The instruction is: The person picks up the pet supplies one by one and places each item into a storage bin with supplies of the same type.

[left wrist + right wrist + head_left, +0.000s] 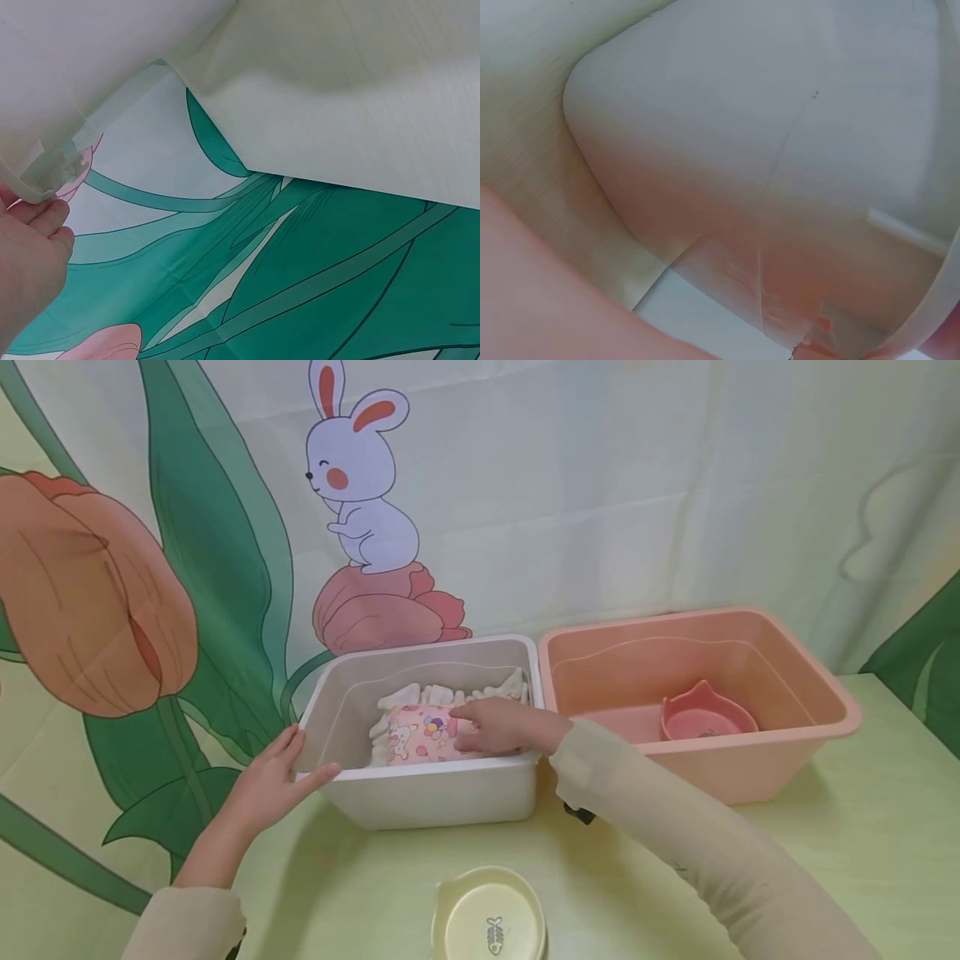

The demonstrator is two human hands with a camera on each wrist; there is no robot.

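A white plastic bin (442, 795) stands on the table. Inside it lies a soft pink printed piece (423, 737) showing a rabbit and balloons, with ruffled cream fabric (442, 695) around it. My right hand (498, 725) reaches over the bin's right side and holds the right end of the pink piece between index finger and thumb. At the front left corner, my left hand (273, 781) grips the bin's rim, thumb along the front edge. The left wrist view catches the fingers (45, 217) at that rim. In the right wrist view the bin's outer wall (780, 112) hides the fingertips.
Right beside the white bin is a pink bin (742, 768) with a pink cat-eared bowl (705, 714) inside. A pale yellow bowl (491, 914) with a fish-bone print sits in front, near my body. Behind hangs a printed cloth (600, 510).
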